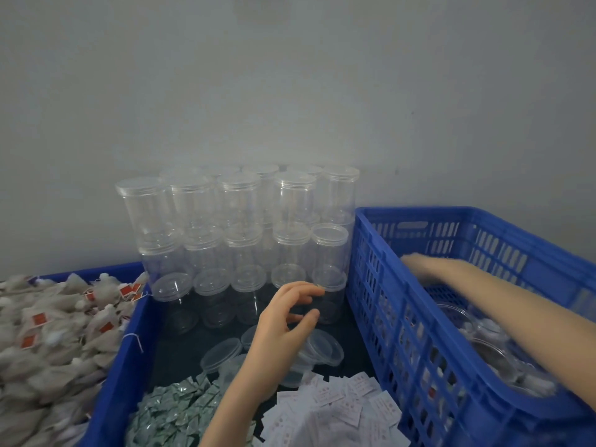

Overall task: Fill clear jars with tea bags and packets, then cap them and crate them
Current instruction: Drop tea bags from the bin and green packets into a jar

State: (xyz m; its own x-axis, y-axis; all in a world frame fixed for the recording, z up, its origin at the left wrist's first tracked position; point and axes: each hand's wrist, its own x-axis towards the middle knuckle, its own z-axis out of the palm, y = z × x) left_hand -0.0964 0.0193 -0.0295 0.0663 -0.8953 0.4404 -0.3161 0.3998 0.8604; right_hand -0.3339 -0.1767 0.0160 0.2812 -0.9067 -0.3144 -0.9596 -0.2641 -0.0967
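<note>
Empty clear jars (238,201) stand stacked in tiers against the wall, the upper ones capped, the front row open. My left hand (283,321) reaches over the dark tray, its curved fingertips at the rim of the rightmost front jar (332,304), thumb apart from the fingers. My right hand (429,269), blurred, stretches palm down inside the blue crate (387,317), above filled jars (490,350) lying in it. Loose clear lids (222,351) lie below my left hand. Tea bags (48,333) with red tags are heaped at the left.
Green-and-silver packets (167,411) and white packets (348,408) are piled at the near edge. A blue bin wall (122,366) separates the tea bags from the tray. A plain grey wall (290,91) stands right behind the jars.
</note>
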